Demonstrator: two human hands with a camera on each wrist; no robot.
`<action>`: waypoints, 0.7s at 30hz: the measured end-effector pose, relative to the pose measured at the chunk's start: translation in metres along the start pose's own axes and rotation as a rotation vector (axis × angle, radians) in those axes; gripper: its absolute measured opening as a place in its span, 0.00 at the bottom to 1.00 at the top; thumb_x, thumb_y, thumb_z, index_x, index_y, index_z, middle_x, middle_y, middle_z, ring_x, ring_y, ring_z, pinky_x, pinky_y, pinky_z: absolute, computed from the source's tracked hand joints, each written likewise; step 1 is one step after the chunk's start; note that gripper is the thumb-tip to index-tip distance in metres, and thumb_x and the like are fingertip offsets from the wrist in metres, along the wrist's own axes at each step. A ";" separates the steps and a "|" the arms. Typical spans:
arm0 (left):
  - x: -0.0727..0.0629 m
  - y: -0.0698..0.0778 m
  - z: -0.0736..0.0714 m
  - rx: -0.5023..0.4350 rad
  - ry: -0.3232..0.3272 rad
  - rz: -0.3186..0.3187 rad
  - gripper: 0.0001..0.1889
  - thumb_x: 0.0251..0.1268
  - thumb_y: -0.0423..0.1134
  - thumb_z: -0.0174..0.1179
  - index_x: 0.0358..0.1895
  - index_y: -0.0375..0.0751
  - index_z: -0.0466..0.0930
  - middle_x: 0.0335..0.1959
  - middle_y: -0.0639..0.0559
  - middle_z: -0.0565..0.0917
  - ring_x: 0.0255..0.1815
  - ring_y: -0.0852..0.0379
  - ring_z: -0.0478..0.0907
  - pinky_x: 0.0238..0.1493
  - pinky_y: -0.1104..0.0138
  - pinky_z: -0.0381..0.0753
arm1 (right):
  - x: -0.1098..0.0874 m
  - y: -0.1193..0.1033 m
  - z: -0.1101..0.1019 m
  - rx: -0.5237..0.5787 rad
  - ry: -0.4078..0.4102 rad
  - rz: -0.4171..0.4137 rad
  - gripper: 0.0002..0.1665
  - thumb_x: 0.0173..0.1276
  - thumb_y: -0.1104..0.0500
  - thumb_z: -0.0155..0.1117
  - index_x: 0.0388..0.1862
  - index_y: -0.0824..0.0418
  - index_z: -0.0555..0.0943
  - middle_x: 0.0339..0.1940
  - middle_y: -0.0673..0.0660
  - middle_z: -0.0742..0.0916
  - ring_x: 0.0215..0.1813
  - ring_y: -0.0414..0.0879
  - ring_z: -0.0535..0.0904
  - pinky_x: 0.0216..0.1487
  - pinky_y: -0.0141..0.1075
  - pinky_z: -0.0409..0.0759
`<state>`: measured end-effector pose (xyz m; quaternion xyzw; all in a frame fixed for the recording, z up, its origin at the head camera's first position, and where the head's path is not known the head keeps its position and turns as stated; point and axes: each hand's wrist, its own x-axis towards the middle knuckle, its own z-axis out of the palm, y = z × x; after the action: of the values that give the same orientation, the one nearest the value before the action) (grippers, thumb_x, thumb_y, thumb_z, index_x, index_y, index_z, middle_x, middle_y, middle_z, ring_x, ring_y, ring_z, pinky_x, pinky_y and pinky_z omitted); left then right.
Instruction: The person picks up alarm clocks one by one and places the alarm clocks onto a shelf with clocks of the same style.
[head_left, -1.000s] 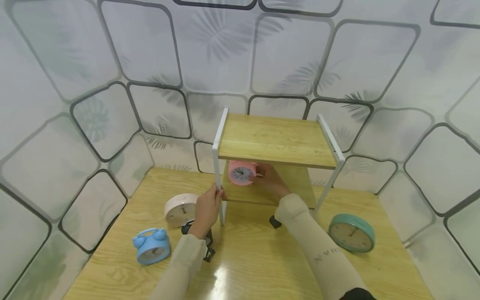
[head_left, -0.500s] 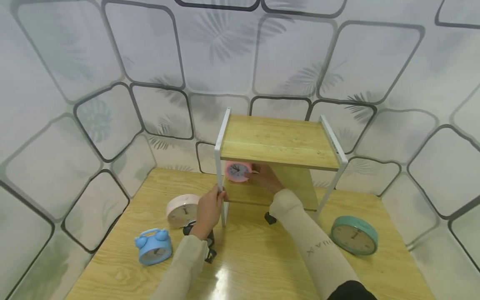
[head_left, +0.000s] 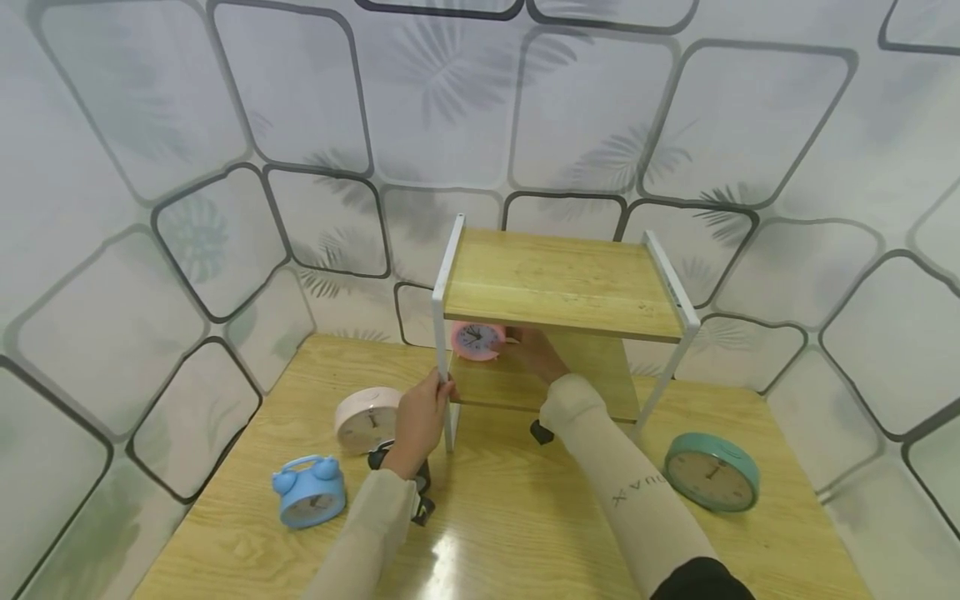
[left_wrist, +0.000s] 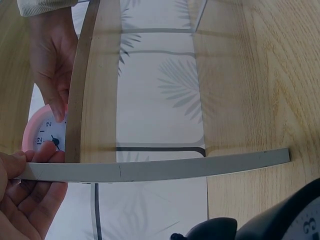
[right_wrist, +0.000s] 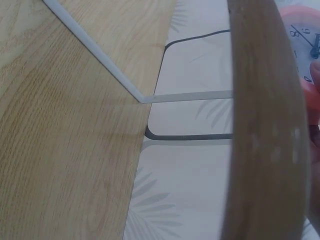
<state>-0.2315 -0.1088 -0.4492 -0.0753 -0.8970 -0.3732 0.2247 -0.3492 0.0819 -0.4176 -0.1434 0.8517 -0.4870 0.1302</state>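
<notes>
Currently the pink alarm clock [head_left: 477, 342] is at the left end of the shelf unit's lower board [head_left: 592, 371], beneath the upper board [head_left: 562, 279], its dial facing the person; whether it bears fully on the board cannot be told. The right hand [head_left: 534, 354] pinches its right side, thumb over the edge of the dial. Apart from that, the left hand [head_left: 420, 417] grips the white front-left post [head_left: 441, 333] with curled fingers. On the table [head_left: 525, 533], left of the unit, are a pale round clock [head_left: 366, 419] and a blue twin-bell alarm clock [head_left: 311, 493], with a partly visible black clock [left_wrist: 280, 215] near the left wrist. A green round clock [head_left: 712, 472] lies tilted back to the right. Leaf-patterned panelling [head_left: 577, 108] surrounds the table.
</notes>
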 end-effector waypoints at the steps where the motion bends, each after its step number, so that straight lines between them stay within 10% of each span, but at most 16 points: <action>1: 0.000 0.000 0.000 -0.002 0.000 0.000 0.07 0.69 0.37 0.52 0.31 0.42 0.74 0.25 0.49 0.84 0.21 0.57 0.75 0.21 0.69 0.71 | 0.000 -0.001 0.000 -0.003 0.002 0.005 0.33 0.65 0.50 0.62 0.66 0.61 0.68 0.68 0.60 0.73 0.70 0.56 0.67 0.69 0.49 0.65; 21: -0.002 0.002 -0.001 0.017 0.028 0.043 0.06 0.68 0.37 0.53 0.31 0.40 0.74 0.25 0.50 0.84 0.21 0.58 0.75 0.21 0.70 0.69 | -0.003 0.000 -0.004 -0.006 0.016 0.003 0.35 0.64 0.51 0.62 0.68 0.61 0.66 0.69 0.61 0.71 0.71 0.56 0.64 0.69 0.48 0.64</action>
<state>-0.2294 -0.1082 -0.4484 -0.0874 -0.8951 -0.3614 0.2459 -0.3478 0.0858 -0.4152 -0.1385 0.8545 -0.4852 0.1238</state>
